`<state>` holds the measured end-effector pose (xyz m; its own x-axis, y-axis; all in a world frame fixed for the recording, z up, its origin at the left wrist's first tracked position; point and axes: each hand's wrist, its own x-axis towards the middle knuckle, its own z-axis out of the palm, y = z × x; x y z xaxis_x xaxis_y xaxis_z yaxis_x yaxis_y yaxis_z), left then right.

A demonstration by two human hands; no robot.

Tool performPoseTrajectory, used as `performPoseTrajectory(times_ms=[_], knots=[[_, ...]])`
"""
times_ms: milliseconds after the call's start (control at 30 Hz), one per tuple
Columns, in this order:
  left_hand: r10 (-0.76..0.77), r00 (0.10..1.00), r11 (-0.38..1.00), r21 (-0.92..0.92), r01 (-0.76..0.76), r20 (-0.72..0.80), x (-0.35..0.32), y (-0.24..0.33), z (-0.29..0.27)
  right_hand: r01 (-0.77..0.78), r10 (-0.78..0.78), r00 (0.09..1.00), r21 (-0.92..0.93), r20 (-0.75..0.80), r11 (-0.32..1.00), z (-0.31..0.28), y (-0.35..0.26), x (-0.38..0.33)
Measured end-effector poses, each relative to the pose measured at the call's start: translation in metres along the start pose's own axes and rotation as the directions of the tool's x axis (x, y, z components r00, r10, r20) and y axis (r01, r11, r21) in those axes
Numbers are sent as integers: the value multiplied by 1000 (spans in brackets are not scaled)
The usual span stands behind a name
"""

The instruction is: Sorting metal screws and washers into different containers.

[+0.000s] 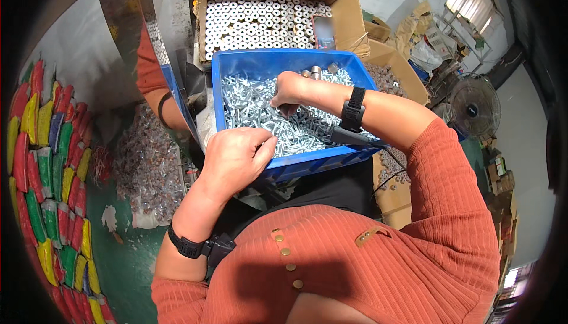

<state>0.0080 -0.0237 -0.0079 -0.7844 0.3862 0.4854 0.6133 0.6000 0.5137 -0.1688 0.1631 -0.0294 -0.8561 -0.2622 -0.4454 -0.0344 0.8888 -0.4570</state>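
A blue plastic bin (284, 162) stands in front of me, filled with small silver metal pins or screws (251, 108); their exact kind is too small to tell. My right hand (290, 92) reaches over the bin, its curled fingers pointing down among the metal pieces. Whatever those fingertips pinch is hidden. Close to the bin's near left corner is my left hand (236, 155), closed with the thumb pressed to the fingers. What it grips, if anything, does not show. Several short metal cylinders (316, 73) lie at the far right inside the bin.
Behind the bin, a carton (349, 4) holds rows of white round pieces with centre holes (254, 19); a phone (323, 33) leans there. A metal machine part (148, 34) rises at left. Colourful packets (50, 164), bagged parts (151, 164) and a fan (475, 106) surround me.
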Motion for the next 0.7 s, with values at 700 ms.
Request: performPoseTrajectory(times_ms=[700], knots=[[-24, 1000, 1000, 15, 24, 17, 0, 0, 0, 122, -221, 960, 456, 169, 881, -51, -10, -32]])
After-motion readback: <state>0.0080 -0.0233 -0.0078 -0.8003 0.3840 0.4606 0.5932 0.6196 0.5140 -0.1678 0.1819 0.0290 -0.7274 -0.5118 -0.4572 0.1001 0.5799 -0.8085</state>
